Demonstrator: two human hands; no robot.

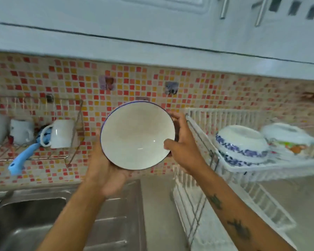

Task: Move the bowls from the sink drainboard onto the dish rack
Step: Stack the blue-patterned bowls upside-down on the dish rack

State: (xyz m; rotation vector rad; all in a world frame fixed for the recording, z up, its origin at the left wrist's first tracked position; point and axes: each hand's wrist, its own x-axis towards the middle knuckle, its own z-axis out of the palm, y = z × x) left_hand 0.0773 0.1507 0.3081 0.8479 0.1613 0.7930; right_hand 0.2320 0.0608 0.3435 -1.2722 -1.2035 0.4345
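**A:** What's around you?

**B:** A mosaic-tiled wall in reds and yellows behind a steel sink, with the drainboard at six o'clock under my arms. The white dish rack sits on the counter at three o'clock, and two patterned bowls already lie upside down on its upper tier, the blue-banded bowl nearer me.

**A:** And the bowl you're moving?

**B:** The cream bowl with the blue rim is in mid-air at centre, tipped so its inside faces me. My left hand cups it from below at seven o'clock; my right hand pinches the rim at three o'clock, thumb inside. Both hands are closed on it.

**A:** What worries you?

**B:** It may be wet, so the glaze could slide through the thumb pinch once my left hand lets go. I also judge the rack's wire edge, just beside my right knuckles, could clip the rim, and crowding the blue-banded bowl might chip either one.
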